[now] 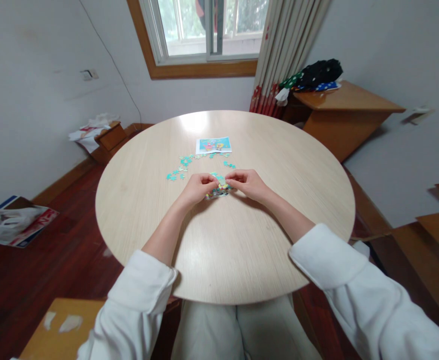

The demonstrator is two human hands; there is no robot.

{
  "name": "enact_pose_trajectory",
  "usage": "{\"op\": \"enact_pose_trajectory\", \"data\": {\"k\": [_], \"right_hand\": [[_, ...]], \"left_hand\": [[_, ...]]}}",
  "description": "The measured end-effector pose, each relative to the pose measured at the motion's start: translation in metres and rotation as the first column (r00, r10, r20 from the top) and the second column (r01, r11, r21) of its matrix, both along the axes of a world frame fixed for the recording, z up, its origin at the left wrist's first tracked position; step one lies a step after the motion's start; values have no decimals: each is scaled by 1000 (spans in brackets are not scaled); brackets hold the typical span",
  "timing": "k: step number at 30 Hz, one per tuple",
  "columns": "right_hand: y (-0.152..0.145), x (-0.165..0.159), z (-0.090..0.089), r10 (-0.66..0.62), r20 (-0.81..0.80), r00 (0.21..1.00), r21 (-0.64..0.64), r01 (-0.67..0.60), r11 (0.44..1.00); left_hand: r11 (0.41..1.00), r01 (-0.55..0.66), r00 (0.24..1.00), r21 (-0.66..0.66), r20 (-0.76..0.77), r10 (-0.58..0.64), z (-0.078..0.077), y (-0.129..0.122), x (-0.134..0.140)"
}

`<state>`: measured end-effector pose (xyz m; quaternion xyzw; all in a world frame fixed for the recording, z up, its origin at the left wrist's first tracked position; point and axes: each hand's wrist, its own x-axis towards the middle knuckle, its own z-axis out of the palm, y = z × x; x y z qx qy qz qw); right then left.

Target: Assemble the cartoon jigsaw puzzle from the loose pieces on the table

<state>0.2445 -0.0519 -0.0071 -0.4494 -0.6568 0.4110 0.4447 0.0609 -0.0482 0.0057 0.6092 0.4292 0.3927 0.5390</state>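
Note:
In the head view, a partly joined jigsaw puzzle (219,194) lies on the round table (223,250), with yellow, teal and dark patches showing. My left hand (198,188) is closed in a pinch at its left side, and my right hand (248,183) pinches at its right side. Between the fingertips is a small pale and yellow puzzle piece (223,185); the fingers partly hide it. Loose teal puzzle pieces (185,161) are scattered beyond and left of my left hand. A printed picture sheet (214,145) lies behind them.
A few more loose pieces (229,164) lie just beyond my right hand. Past the table stand a wooden cabinet (354,100) with cloths (319,75) on it and a curtain (283,45) beside the window. A cardboard box (59,330) stands at lower left.

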Motion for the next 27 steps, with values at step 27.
{"op": "enact_pose_trajectory", "data": {"k": [27], "right_hand": [[-1,-1,3,14,112,994,55,-21,998]], "left_hand": [[1000,30,997,-7,-67,-30,4,-2,1]]}}
